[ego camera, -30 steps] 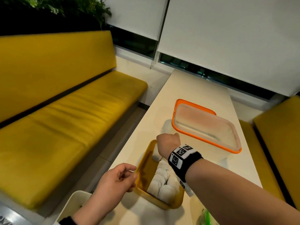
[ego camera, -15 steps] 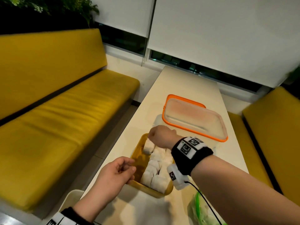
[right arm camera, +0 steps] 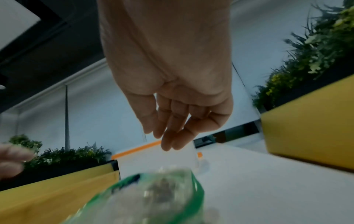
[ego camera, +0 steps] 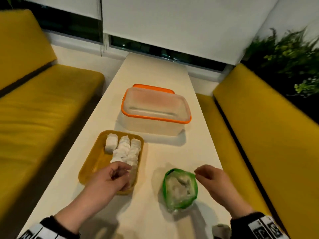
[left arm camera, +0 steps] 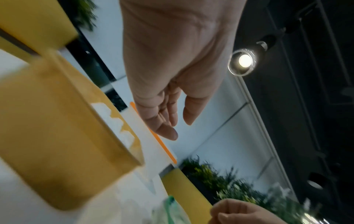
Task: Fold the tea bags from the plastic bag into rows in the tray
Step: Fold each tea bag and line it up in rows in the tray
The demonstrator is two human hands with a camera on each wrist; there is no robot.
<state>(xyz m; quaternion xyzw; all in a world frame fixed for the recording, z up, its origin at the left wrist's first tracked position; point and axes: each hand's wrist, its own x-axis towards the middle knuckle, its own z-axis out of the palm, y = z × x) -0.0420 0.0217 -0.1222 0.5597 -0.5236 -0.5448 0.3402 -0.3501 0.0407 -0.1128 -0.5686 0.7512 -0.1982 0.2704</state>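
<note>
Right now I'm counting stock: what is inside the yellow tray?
Folded white tea bags lie in rows in the yellow tray. The left hand covers its near end.

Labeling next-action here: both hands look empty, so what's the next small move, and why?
Probably the right hand dips into the open plastic bag beside it for another tea bag: it holds nothing, the bag's mouth faces up, and the tray has bare floor left of its rows.

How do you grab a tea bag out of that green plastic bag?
Reach the right hand down from above into the plastic bag. Its green-rimmed mouth stands open facing up, so probably pinch the topmost tea bag there.
</note>
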